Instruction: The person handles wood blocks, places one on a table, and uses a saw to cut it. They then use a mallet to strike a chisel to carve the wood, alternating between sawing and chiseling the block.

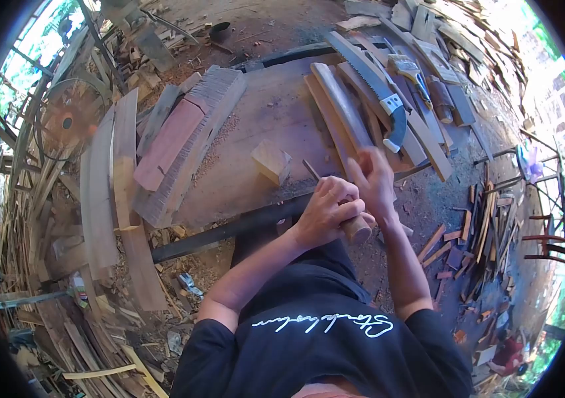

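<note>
My left hand [330,211] is closed around a chisel, its round wooden handle end [358,229] sticking out below the fist. The narrow metal blade [311,170] points up and left over the workbench. Close beside it, my right hand [376,182] is raised with fingers apart and slightly blurred; I see nothing held in it. A small pale wood block [272,162] sits on the bench to the left of the blade. Beyond my right hand lies a hand saw [368,81] with a dark, white-tipped handle, resting on boards.
The wooden workbench top [282,99] has long boards on both sides, including a reddish plank [171,142] at left. At right are a brush [409,71] and a wooden cylinder [440,101]. Scrap wood [488,232] and a chair [551,249] stand farther right; stacked timber [24,219] lines the left.
</note>
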